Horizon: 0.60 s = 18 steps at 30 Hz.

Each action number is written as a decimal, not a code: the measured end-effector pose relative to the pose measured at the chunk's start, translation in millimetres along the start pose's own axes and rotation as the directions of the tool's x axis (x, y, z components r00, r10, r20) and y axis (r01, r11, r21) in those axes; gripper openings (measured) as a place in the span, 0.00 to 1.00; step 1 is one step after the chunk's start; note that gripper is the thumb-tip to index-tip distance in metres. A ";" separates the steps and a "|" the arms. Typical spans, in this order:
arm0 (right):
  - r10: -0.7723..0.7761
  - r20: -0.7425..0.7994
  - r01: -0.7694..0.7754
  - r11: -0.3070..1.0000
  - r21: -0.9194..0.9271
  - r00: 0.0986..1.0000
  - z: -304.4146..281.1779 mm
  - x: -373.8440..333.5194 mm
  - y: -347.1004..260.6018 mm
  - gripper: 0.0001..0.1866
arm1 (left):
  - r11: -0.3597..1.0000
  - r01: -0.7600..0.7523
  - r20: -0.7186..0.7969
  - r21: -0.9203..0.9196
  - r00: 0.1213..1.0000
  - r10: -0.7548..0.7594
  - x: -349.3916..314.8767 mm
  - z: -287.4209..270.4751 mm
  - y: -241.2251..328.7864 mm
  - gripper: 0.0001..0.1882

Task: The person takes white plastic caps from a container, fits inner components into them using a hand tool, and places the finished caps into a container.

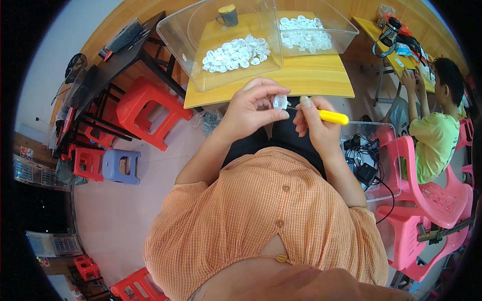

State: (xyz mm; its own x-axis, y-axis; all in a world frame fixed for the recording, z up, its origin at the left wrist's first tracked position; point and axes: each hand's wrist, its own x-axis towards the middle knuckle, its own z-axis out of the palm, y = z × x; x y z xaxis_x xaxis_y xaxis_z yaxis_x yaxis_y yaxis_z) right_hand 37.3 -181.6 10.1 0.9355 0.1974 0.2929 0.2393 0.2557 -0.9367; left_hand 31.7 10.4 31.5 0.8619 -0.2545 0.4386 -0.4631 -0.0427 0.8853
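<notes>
A small white plastic part (280,102), rounded with a hollow inside, is pinched between the thumb and fingers of my left hand (251,108). My right hand (320,130) grips a tool with a thick yellow handle (333,117). Its thin metal shaft points left and its tip is at or close to the white part; whether they touch I cannot tell. Both hands are above my lap, just in front of the yellow table (316,75). Beyond them, a heap of similar white parts (237,54) lies in a clear plastic bin (188,62).
A second clear bin (346,36) holds more white parts (306,35). Behind the first heap stands a grey mug (228,17). At my right, a clear box (374,193) contains black adapters and cables (365,160). Red stools (145,108) stand left; a person (434,135) sits right.
</notes>
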 end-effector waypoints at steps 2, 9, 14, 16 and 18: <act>0.140 0.056 -0.136 0.989 -0.060 0.989 2.9 0.7 2.5 0.16 | 0.978 -0.028 0.032 0.205 0.999 0.022 -5.7 0.9 13.1 0.22; 0.235 0.238 -0.248 0.968 0.024 0.942 10.5 -0.9 9.4 0.15 | 0.921 -0.119 0.030 0.371 0.993 0.116 -15.0 -1.0 11.1 0.22; 0.264 0.275 -0.317 0.934 0.168 0.924 9.4 3.9 8.4 0.13 | 0.958 -0.125 0.041 0.258 0.992 0.119 -15.0 -1.7 -11.4 0.23; 0.262 0.292 -0.328 0.922 0.205 0.920 6.5 5.5 8.2 0.13 | 0.990 -0.122 0.089 -0.066 0.988 0.127 -13.8 1.3 -19.3 0.22; 0.284 0.316 -0.368 0.896 0.249 0.905 1.4 7.6 3.5 0.13 | 0.911 0.147 0.137 -0.384 0.985 -0.101 -16.3 -3.7 -14.9 0.20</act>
State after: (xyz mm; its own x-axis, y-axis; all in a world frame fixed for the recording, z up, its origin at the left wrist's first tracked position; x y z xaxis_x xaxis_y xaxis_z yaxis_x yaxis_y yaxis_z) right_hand 44.9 -177.9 9.3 0.8325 0.5508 0.0596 -0.1948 0.3916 -0.8993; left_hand 25.3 18.8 11.7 0.8676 -0.3793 0.3215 -0.2159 0.2949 0.9308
